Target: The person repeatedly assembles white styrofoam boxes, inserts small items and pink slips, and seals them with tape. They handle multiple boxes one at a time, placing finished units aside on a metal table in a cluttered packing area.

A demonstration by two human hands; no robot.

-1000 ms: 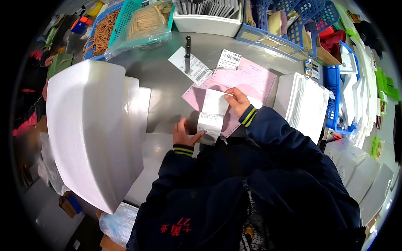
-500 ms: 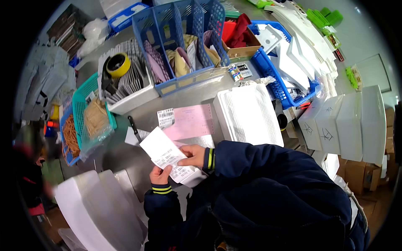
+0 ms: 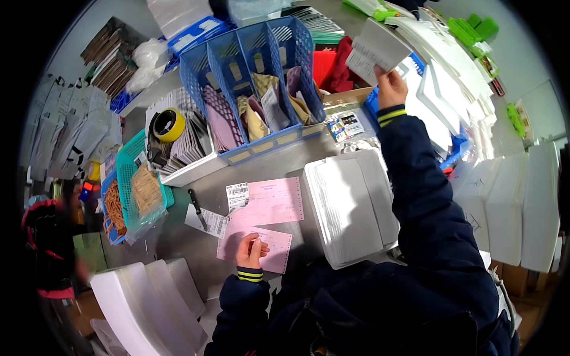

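My right hand point(image 3: 390, 89) is raised at the upper right, closed on a white printed paper point(image 3: 375, 47) over the blue basket of white foam pieces. My left hand point(image 3: 250, 250) is low at the center, fingers loosely bent and apart, holding nothing, over a pink form point(image 3: 277, 260). Another pink form point(image 3: 276, 199), a white label point(image 3: 237, 196) and a slip point(image 3: 214, 224) with a black-handled knife point(image 3: 193, 199) on it lie on the steel table point(image 3: 202, 267). A white foam box point(image 3: 350, 213) stands to their right.
A blue divided rack point(image 3: 267, 130), yellow tape point(image 3: 168, 124) on upright cards, and baskets of twine point(image 3: 145, 193) and rubber bands point(image 3: 113, 207) line the back. Foam lids point(image 3: 136, 302) stand at lower left, white boxes point(image 3: 504, 207) at right. Another person point(image 3: 47, 243) is at the left.
My right hand has taken the paper from between both hands up to the upper right. My left hand has let go of it and stays low over the pink form. The view has swung toward the back.
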